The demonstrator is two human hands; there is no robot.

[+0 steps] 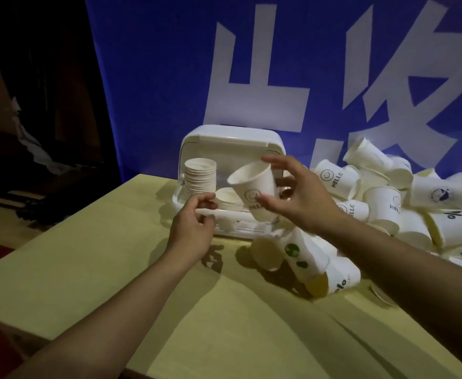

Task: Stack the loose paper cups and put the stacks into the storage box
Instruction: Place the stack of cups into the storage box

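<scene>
My right hand (295, 192) holds a white paper cup (254, 187) printed with a smiley and HELLO, tilted with its mouth to the upper left, in front of the white storage box (232, 140). A tall stack of cups (199, 177) stands at the box's left side, and another cup (228, 198) sits beside it inside the box. My left hand (194, 222) grips the base of that stack with curled fingers. A large pile of loose cups (404, 195) lies at the right, and several more loose cups (303, 255) lie in front of the box.
The pale wooden table (115, 269) runs out to a left edge with a dark floor and dark clutter beyond. A blue banner (156, 77) with white characters hangs behind the box.
</scene>
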